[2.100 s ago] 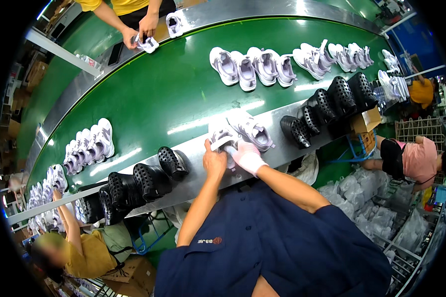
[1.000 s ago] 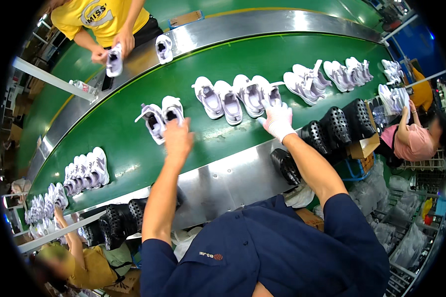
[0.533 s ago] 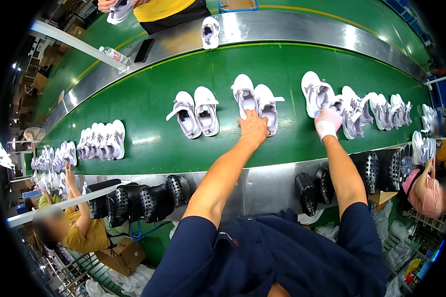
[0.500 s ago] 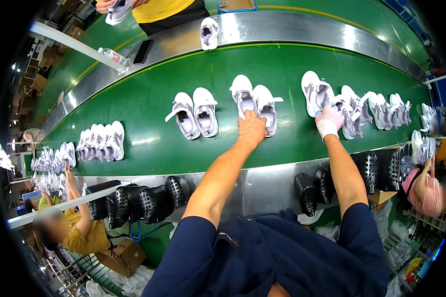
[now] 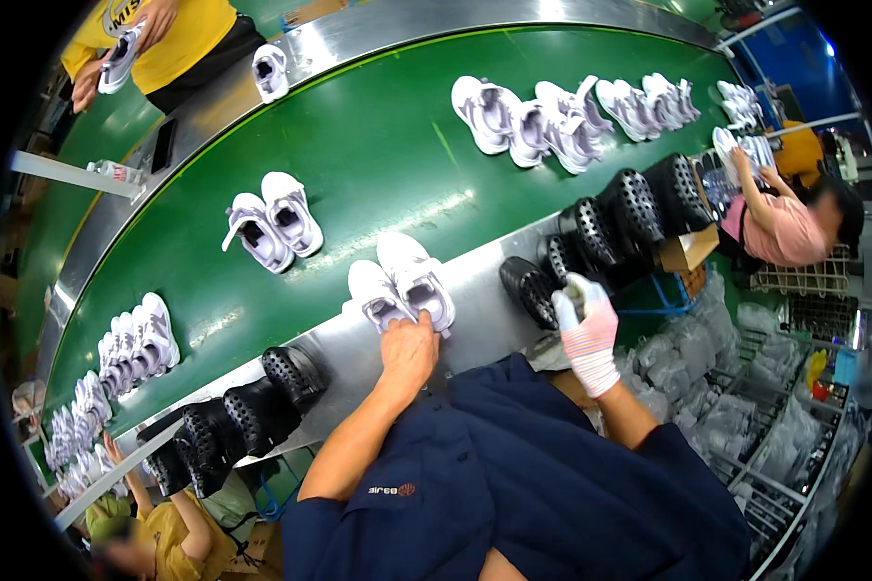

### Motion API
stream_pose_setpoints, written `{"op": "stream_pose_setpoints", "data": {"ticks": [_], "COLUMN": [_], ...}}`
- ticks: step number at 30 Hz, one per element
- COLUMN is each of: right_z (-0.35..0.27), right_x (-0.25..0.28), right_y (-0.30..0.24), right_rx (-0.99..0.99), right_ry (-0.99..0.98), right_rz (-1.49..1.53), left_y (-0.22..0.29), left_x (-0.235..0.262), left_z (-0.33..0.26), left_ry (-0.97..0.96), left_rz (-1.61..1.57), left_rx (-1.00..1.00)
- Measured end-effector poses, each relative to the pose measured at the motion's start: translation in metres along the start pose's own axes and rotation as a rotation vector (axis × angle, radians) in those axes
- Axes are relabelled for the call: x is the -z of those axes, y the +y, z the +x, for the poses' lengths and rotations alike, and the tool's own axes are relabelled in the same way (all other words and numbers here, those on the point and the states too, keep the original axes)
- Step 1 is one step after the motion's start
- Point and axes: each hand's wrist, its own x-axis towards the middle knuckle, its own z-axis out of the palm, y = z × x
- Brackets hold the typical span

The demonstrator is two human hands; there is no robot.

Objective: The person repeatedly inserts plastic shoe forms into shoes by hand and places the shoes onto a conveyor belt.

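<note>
Bare, my left hand (image 5: pixel 411 351) is closed on the heel ends of a pair of white and pale lilac sneakers (image 5: pixel 404 276), fingers reaching into the openings. The pair lies at the belt's near edge, partly over the metal ledge, toes pointing away from me. My right hand (image 5: pixel 587 327), in a striped white and pink glove with bluish fingertips, is raised above the near side. Its thumb and fingers are apart with nothing between them. Beside it are black, shoe-shaped forms with round dimples or holes (image 5: pixel 530 293).
Another sneaker pair (image 5: pixel 273 223) lies on the green belt (image 5: pixel 378 145); more sneakers (image 5: pixel 572 126) line its far right and left. Black forms (image 5: pixel 252 416) stand along the metal ledge (image 5: pixel 358 373). Across the belt, a person in yellow (image 5: pixel 184 48) holds a shoe; others work at both sides.
My left hand has drawn the sneaker pair off mid-belt to the near ledge. My right hand has left the sneakers at right and come back toward me. The view has turned right.
</note>
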Motion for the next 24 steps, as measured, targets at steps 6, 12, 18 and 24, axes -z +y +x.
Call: {"op": "stream_pose_setpoints", "data": {"ticks": [6, 12, 18, 24], "right_z": [-0.055, -0.055, -0.071, -0.089], "right_x": [-0.03, -0.037, 0.004, 0.019], "right_y": [0.059, 0.078, 0.02, -0.047], "right_rx": [0.025, 0.103, 0.264, 0.06], "right_ry": [-0.06, -0.034, 0.102, -0.29], "right_rz": [-0.518, -0.593, -0.179, 0.289], "left_y": [0.022, 0.032, 0.05, 0.07], "left_x": [0.015, 0.034, 0.028, 0.051], "left_z": [-0.041, -0.052, -0.03, 0.001], "left_ry": [-0.04, 0.113, -0.066, -0.294], "left_rz": [-0.048, -0.135, -0.723, -1.785], "left_rx": [-0.074, -0.198, -0.148, -0.033]}}
